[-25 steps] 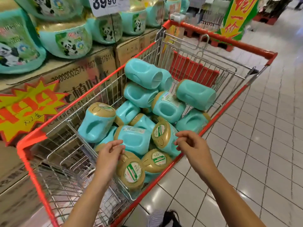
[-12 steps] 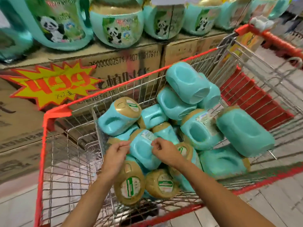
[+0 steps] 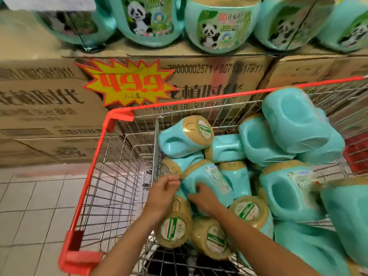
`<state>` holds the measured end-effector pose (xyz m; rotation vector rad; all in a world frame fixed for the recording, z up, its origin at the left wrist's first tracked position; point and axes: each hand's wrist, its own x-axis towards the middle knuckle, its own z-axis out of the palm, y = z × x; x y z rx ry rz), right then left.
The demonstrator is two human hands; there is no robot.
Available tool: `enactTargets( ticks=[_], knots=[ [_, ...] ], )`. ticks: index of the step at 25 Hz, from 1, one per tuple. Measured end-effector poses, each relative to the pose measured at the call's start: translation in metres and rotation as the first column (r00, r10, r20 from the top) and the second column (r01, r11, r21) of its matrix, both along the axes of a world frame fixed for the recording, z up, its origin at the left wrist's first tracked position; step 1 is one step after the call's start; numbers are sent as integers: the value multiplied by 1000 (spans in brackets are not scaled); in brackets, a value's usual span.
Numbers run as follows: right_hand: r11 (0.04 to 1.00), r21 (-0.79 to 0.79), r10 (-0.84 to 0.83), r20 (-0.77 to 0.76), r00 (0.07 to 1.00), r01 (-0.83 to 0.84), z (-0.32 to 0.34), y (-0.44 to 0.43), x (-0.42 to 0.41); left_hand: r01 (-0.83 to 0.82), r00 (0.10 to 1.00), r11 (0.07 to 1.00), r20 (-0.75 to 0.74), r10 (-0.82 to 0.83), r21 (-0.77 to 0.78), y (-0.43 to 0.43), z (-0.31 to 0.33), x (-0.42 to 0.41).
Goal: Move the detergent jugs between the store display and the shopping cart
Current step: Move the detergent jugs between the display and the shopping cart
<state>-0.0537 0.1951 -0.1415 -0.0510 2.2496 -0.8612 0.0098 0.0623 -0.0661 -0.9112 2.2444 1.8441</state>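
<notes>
1. Right hand (image 3: pixel 203 197): your fingers were curled down onto the near flank of one jug (image 3: pixel 211 178) and gripped it low on the body. The fingertips were hidden against the plastic.
2. Left hand (image 3: pixel 162 194): your fingers (image 3: pixel 171 180) were bent round the same jug's gold cap end. Motion smeared them, so "gripping" was a judgement.
3. Jug, position: it lay on its side in the pile, in the near-left part of the cart (image 3: pixel 117 117).
4. Jug, axis: the cap pointed up-left and away from you, and the base pointed down-right toward you. The long axis ran on a diagonal between your hands, left at the cap end and right on the body. Both hands touched it, so neither was nearer.
5. Neighbours: two gold caps (image 3: pixel 173 228) sat just under your wrists, touching the gripped jug from below. More jugs were heaped to the right.
6. Destination: the display jugs (image 3: pixel 219 26) stood on boxes (image 3: pixel 209 76) beyond the cart's far rim, above and ahead of your fingers, with a price star (image 3: pixel 127 84) to the left. The lift would probably have to go up and forward over that rim.
7. Change: a second before, your hands had hovered apart above the pile, the right one out over the near rim. Half a second before, both had closed on this jug. By this moment your view had swung left to face the display, and the jug appeared still seated in the pile.
</notes>
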Motion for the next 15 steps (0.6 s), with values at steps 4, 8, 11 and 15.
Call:
enactTargets(
  ticks=[4, 8, 11, 15],
  knots=[
    [990, 11, -136, -135, 981, 139, 27, 27, -19, -69, 998, 997, 7, 69, 25, 4, -2, 0],
    [987, -138, -120, -239, 963, 88, 73, 52, -26, -229, 973, 960, 31, 227, 163, 13, -5, -5],
    [867, -447, -293, -103, 951, 218, 119, 76, -18, -273, 962, 930, 43, 271, 245, 25, -4, -5],
    [474, -659, -384, 442, 811, 584, 155, 108, -10, -153, 977, 751, -13, 211, 642, 36, 10, -1]
  ],
)
